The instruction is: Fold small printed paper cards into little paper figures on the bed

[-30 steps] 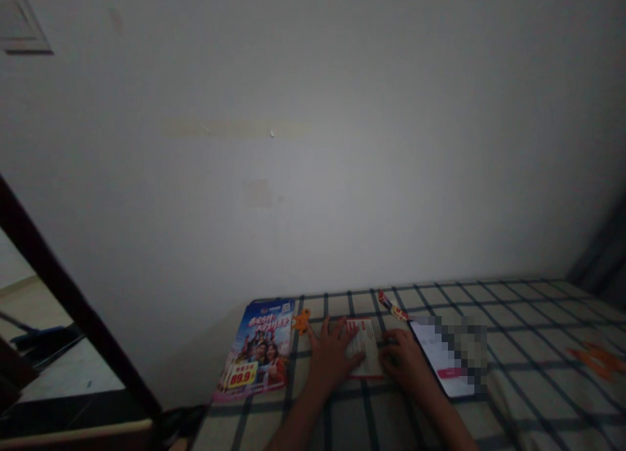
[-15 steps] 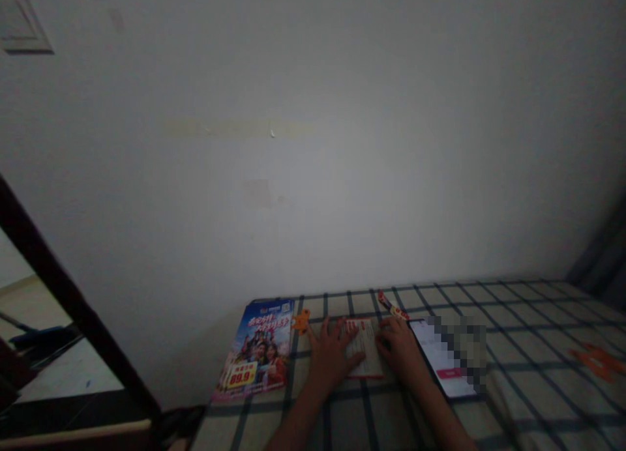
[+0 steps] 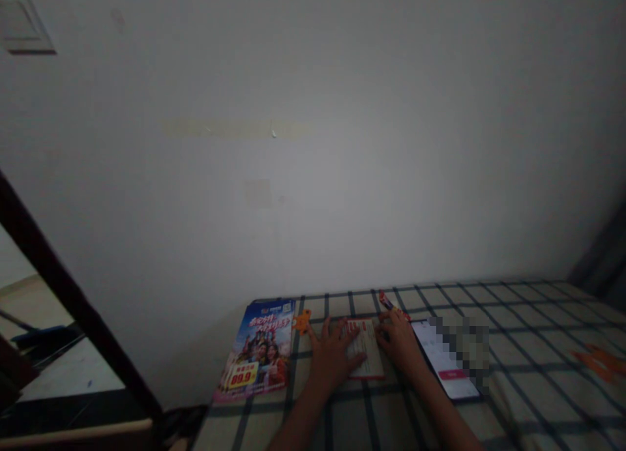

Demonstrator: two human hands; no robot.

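Note:
My left hand [image 3: 332,353] lies flat with fingers spread on the left part of a small folded paper with red print [image 3: 368,353], which rests on a checked bed sheet [image 3: 513,399]. My right hand [image 3: 398,341] presses on the paper's right edge near its top corner, fingers curled down onto it. A small red and yellow wrapper [image 3: 390,303] lies just beyond my right fingertips.
A stack of colourful flyers [image 3: 258,348] lies at the left edge of the sheet, with a small orange piece [image 3: 302,320] beside it. A lit phone [image 3: 447,363] lies right of my right hand. A pale wall rises behind. A dark bed rail [image 3: 73,301] slants at the left.
My right hand has slid forward and left along the paper's right edge toward its top corner. My left hand has stayed flat in place.

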